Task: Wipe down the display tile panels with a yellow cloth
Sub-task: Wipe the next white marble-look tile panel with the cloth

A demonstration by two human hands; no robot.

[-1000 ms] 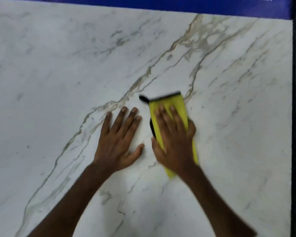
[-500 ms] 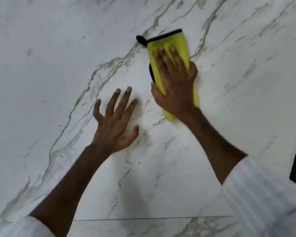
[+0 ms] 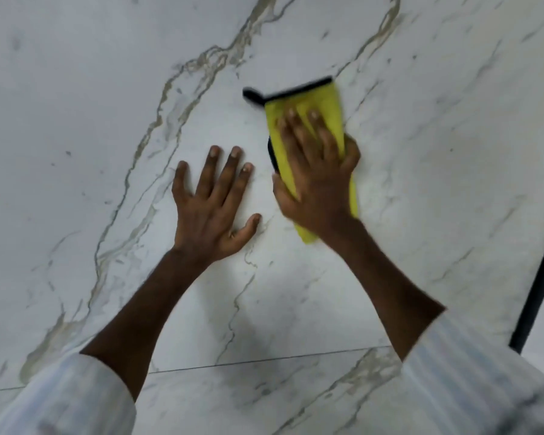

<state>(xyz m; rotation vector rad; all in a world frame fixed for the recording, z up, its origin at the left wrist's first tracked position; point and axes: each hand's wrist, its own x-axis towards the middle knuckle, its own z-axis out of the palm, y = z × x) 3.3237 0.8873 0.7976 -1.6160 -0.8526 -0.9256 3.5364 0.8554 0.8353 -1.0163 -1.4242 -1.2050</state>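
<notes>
The left hand point(image 3: 211, 211) lies flat on the white marble tile panel point(image 3: 421, 152), fingers point(image 3: 230, 174) straight and spread, holding nothing. Just beside it, the right hand point(image 3: 318, 186) presses the folded yellow cloth point(image 3: 318, 97) against the same panel, fingers stretched out over it, with the cloth's black-trimmed edge showing above the fingertips.

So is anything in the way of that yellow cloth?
Nothing sits between the right hand and the yellow cloth; the hand presses it flat on the tile panel. The only obstacle is the left hand, resting flat on the panel just left of the cloth. Above and to the right, the panel looks bare.
</notes>
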